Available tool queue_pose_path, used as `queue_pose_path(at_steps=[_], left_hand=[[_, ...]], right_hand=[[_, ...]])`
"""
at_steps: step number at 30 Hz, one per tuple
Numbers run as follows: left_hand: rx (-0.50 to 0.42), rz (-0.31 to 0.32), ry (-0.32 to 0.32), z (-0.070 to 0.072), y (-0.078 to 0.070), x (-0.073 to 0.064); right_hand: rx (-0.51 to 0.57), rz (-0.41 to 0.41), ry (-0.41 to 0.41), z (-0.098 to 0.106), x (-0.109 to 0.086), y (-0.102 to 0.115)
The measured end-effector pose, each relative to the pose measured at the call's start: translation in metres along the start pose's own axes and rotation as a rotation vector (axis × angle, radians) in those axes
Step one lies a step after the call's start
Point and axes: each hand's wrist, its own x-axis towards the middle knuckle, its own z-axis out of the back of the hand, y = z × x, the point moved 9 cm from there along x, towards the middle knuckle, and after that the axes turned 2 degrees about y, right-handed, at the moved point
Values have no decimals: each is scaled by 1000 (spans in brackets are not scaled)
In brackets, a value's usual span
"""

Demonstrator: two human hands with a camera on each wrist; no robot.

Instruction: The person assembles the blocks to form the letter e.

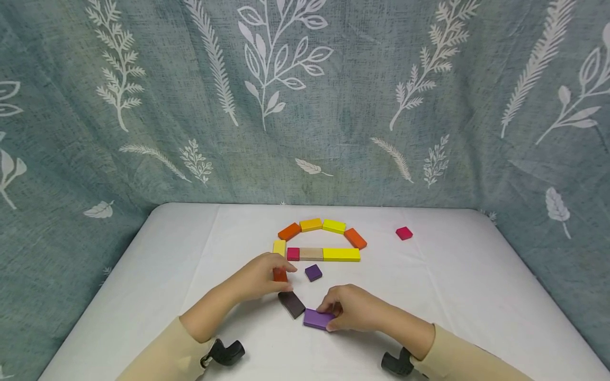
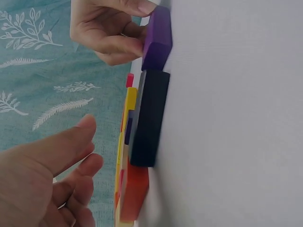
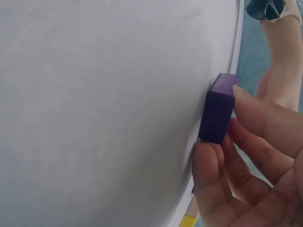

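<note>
My right hand (image 1: 355, 308) pinches the right end of a purple rectangular block (image 1: 316, 318) between thumb and fingers, and the block lies on the table. Its left corner meets a dark, nearly black block (image 1: 292, 304) set at a slant. My left hand (image 1: 262, 276) hovers over an orange block (image 1: 280, 274), thumb and fingers apart. In the left wrist view that hand (image 2: 52, 175) holds nothing and is separate from the dark block (image 2: 150, 118) and the orange block (image 2: 135, 191). Part of the orange block is hidden by the left hand in the head view.
Orange and yellow blocks (image 1: 311, 225) form an arch behind the hands. Below it runs a row of red, tan and yellow blocks (image 1: 341, 255), with a pale yellow block (image 1: 279, 247) at its left. A small dark purple block (image 1: 313, 272) and a red block (image 1: 404, 233) lie separately.
</note>
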Motion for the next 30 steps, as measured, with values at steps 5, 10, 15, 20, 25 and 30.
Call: queue_pose_path(at_steps=[5, 10, 15, 20, 25, 30], left_hand=[[0, -40, 51, -8, 1, -8], [-19, -76, 73, -14, -3, -14], [-42, -91, 97, -20, -5, -16], [-17, -90, 108, -24, -4, -14], [12, -95, 100, -27, -3, -13], [40, -104, 100, -28, -3, -12]], right_hand=[[7, 2, 0, 0, 0, 2], [2, 3, -4, 0, 0, 2], [5, -2, -2, 0, 0, 1], [6, -6, 0, 0, 0, 0], [5, -11, 5, 0, 0, 0], [18, -14, 8, 0, 0, -2]])
